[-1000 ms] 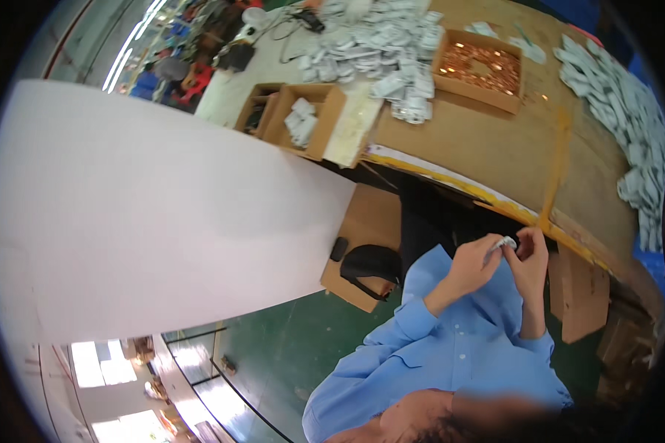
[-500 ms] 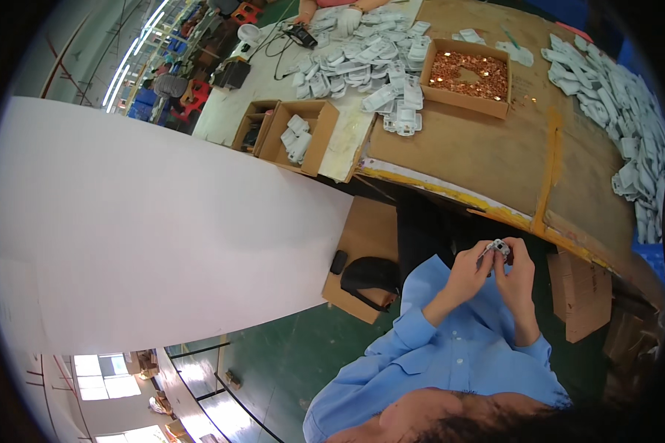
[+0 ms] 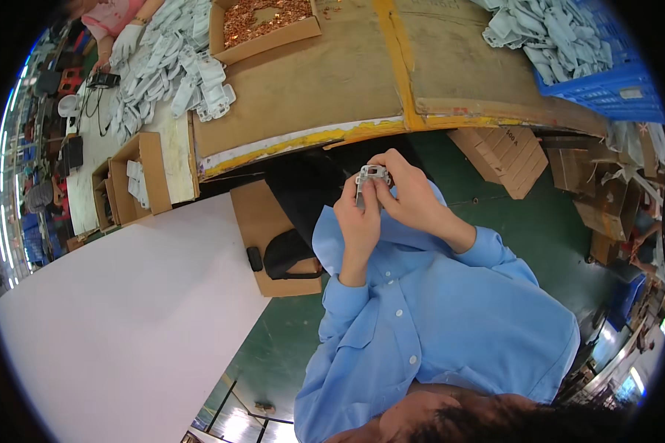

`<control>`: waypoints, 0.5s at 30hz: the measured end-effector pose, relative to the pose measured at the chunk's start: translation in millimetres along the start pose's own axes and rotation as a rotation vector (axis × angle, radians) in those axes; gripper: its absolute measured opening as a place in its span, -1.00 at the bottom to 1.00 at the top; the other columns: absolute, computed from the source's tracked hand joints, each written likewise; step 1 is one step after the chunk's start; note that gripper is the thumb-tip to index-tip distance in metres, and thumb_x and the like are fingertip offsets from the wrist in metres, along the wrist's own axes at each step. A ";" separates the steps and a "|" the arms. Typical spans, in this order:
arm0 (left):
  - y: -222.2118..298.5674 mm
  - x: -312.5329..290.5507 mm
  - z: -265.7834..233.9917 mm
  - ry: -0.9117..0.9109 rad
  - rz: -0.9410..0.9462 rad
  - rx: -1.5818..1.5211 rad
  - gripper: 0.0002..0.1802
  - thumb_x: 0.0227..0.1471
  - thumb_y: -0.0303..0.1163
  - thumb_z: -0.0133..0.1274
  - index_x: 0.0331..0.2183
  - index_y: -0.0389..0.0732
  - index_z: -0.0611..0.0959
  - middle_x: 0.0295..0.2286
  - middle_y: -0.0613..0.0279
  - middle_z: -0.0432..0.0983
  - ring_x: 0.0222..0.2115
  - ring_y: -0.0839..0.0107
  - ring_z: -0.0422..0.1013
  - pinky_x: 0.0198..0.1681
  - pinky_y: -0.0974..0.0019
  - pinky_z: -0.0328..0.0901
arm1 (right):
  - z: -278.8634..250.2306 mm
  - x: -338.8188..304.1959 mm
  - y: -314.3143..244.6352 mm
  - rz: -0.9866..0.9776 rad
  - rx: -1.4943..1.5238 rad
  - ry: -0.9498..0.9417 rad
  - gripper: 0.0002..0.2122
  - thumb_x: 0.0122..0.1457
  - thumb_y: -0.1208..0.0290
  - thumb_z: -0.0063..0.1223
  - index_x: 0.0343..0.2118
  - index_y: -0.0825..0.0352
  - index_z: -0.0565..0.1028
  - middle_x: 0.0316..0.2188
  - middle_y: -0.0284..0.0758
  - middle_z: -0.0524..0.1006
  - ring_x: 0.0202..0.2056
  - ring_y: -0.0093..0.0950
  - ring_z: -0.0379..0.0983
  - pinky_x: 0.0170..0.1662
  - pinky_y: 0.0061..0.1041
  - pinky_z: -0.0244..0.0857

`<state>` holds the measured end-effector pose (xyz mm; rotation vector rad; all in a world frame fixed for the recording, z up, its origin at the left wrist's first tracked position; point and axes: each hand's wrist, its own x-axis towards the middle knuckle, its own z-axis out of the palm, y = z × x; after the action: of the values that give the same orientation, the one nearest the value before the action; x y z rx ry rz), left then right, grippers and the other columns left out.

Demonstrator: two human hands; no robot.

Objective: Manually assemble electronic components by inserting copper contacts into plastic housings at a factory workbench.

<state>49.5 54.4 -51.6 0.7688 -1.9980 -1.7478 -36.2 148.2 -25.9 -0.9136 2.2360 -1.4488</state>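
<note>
Both my hands are together in front of my chest, just off the table's near edge, gripping one small white-grey plastic housing with a dark opening at its top. My left hand is closed round its lower left side. My right hand presses it from the right, thumb against the front. The fingers cover most of the piece. Across the table lies a heap of similar white plastic housings, and beside it stands a cardboard box of small copper-coloured metal parts.
A blue crate with more white housings stands at the right. At the left, a small open carton holds a few pieces. Another person's gloved hand is at the far left heap. A large white board fills the lower left.
My view has swung to the right, so the table and boxes sit further left and the blue crate shows. Both hands still hold the housing together.
</note>
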 end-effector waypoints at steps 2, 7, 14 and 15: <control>1.0 -0.5 -1.9 0.000 0.002 -0.004 -0.77 0.20 -0.37 -0.02 -0.18 -0.31 0.57 -0.43 0.14 0.59 -0.43 0.53 0.46 -0.34 0.41 0.35 | 0.6 0.2 -2.3 0.016 0.026 -0.007 -0.77 0.10 0.57 0.00 -0.14 0.36 0.38 -0.33 -0.18 0.42 -0.36 -0.23 0.45 -0.31 -0.38 0.34; -0.9 -1.7 -2.2 0.005 -0.033 -0.032 -0.76 0.20 -0.37 -0.02 -0.17 -0.32 0.57 -0.41 0.15 0.59 -0.41 0.52 0.47 -0.32 0.42 0.35 | -0.3 2.8 -3.6 0.016 0.045 -0.019 -0.78 0.07 0.54 0.02 -0.19 0.34 0.39 -0.33 -0.22 0.43 -0.38 -0.22 0.47 -0.38 -0.33 0.34; 0.7 -3.2 -3.0 0.020 -0.029 -0.015 -0.76 0.18 -0.36 0.00 -0.18 -0.32 0.58 -0.41 0.13 0.60 -0.40 0.51 0.47 -0.30 0.40 0.36 | -3.3 4.9 -3.9 0.102 0.143 -0.100 -0.77 0.09 0.59 0.01 -0.16 0.35 0.40 -0.35 -0.26 0.43 -0.38 -0.42 0.44 -0.31 -0.49 0.35; -2.1 -1.2 -4.6 0.012 -0.047 -0.064 -0.76 0.18 -0.37 -0.01 -0.19 -0.32 0.58 -0.41 0.13 0.60 -0.39 0.50 0.48 -0.30 0.40 0.36 | -2.6 8.3 -5.2 0.106 0.169 -0.106 -0.78 0.09 0.60 0.00 -0.16 0.35 0.41 -0.35 -0.27 0.43 -0.38 -0.44 0.43 -0.31 -0.50 0.35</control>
<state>53.5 51.4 -52.9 0.8100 -1.9212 -1.8200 -42.1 143.0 -19.4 -0.7862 2.0194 -1.4793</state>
